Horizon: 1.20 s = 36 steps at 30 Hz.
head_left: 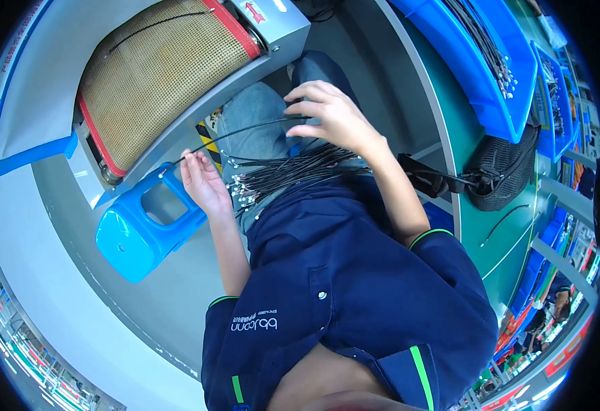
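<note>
A thin black cable (248, 128) stretches between my two hands, above my lap. Near one end, my left hand (206, 183) pinches it between thumb and fingertips, with a short tip sticking out past the fingers. My right hand (337, 118) is held open and curved, fingers apart from the thumb. The cable's other end runs into that gap, and the fingers do not visibly close on it. Across my lap lies a bundle of black cables (296, 164), their pale and metallic connector ends gathered toward the left.
At the upper left is a conveyor with a tan mesh belt (156, 79), carrying one dark cable (152, 29). A blue stool (125, 236) stands below it. On the right, a green tabletop (474, 243) bears a blue bin (444, 55) of cables, a black mesh bag (509, 171) and a loose cable (502, 225).
</note>
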Tool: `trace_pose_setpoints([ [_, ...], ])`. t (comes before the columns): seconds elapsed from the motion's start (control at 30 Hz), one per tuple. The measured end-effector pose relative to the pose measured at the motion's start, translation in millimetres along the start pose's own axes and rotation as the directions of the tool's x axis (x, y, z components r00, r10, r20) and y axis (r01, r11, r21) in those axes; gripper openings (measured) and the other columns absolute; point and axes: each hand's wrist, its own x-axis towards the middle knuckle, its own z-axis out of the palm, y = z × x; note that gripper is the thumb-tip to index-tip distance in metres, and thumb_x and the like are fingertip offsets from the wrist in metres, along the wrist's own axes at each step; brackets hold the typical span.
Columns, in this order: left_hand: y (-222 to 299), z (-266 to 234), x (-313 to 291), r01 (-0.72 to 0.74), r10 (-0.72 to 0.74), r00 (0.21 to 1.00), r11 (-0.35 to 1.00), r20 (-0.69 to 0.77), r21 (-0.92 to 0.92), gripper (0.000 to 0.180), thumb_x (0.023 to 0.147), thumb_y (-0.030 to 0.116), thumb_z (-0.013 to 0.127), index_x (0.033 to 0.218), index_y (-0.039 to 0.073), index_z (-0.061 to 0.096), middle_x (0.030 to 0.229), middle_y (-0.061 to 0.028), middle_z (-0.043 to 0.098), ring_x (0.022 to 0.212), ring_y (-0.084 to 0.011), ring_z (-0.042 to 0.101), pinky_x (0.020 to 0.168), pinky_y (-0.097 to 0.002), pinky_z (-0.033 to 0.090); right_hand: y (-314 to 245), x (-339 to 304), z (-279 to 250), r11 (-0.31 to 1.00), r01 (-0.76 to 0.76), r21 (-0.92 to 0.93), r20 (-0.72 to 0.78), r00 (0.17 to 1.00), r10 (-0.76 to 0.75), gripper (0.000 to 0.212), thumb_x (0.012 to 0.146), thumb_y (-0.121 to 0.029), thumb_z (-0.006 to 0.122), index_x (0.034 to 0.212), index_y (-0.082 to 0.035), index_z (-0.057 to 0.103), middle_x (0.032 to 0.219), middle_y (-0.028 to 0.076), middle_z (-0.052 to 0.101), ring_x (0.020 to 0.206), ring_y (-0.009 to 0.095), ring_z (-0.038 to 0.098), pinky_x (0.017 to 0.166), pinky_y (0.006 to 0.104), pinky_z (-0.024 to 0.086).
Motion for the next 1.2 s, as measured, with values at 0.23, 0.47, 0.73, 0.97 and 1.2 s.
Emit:
trace_pose_setpoints([
  [0.23, 15.8, 24.9, -2.0, 0.014, -0.011, 0.999, 0.998, -0.036, 0.068, 0.021, 0.095, 0.01, 0.056, 0.114, 0.001, 0.056, 0.096, -0.0075, 0.062, 0.09, -0.0127, 0.062, 0.082, -0.0239, 0.053, -13.7, 23.2, 5.8, 0.998, -0.026, -0.052, -0.071, 0.997, 0.022, 0.011, 0.077, -0.016, 0.071, 0.084, -0.008, 0.069, 0.096, 0.001, 0.065, 0.096, 0.019, 0.061, 0.102, 0.0418, 0.039],
  [0.47, 32.1, 1.1, -33.6, 0.013, -0.629, 0.731, 0.401, 0.265, 0.916, 0.018, 0.086, 0.008, 0.065, 0.103, 0.003, 0.061, 0.091, -0.0065, 0.064, 0.079, -0.0137, 0.062, 0.071, -0.0265, 0.05, -21.8, 94.8, 15.5, 0.997, -0.043, -0.071, -0.131, 0.991, 0.033, 0.012, 0.079, -0.017, 0.069, 0.083, -0.006, 0.069, 0.091, 0.003, 0.066, 0.092, 0.022, 0.061, 0.093, 0.037, 0.043],
  [0.73, 60.5, 26.6, -45.7, -0.403, -0.633, 0.67, 0.127, 0.387, 0.906, 0.015, 0.077, 0.008, 0.068, 0.09, 0.004, 0.062, 0.084, -0.0127, 0.058, 0.082, -0.0284, 0.06, 0.075, -0.0391, 0.048, -10.6, 178.2, 62.7, 0.994, -0.108, 0.018, -0.134, 0.985, 0.109, 0.015, 0.073, -0.019, 0.067, 0.076, -0.004, 0.069, 0.082, 0.013, 0.065, 0.085, 0.032, 0.062, 0.079, 0.0418, 0.049],
  [0.97, 54.9, 27.1, -50.5, -0.587, -0.61, 0.606, 0.091, 0.511, 0.804, 0.011, 0.083, 0.009, 0.061, 0.09, 0.002, 0.056, 0.086, -0.015, 0.058, 0.084, -0.0318, 0.059, 0.077, -0.0413, 0.048, -23.8, 154.5, 50.7, 1.0, 0.003, -0.006, -0.209, 0.978, -0.004, 0.018, 0.079, -0.021, 0.065, 0.085, -0.005, 0.068, 0.086, 0.012, 0.065, 0.086, 0.031, 0.061, 0.079, 0.0416, 0.049],
  [1.2, 36.6, 19.0, -40.0, -0.424, -0.468, 0.711, 0.311, 0.525, 0.851, 0.013, 0.089, 0.009, 0.058, 0.096, 0.0, 0.053, 0.084, -0.0146, 0.062, 0.081, -0.0284, 0.061, 0.073, -0.0377, 0.047, -55.7, 25.1, 27.6, 0.907, -0.256, 0.333, 0.533, 0.845, 0.043, 0.024, 0.08, -0.018, 0.069, 0.098, -0.003, 0.067, 0.091, 0.014, 0.067, 0.087, 0.031, 0.063, 0.078, 0.0379, 0.05],
])
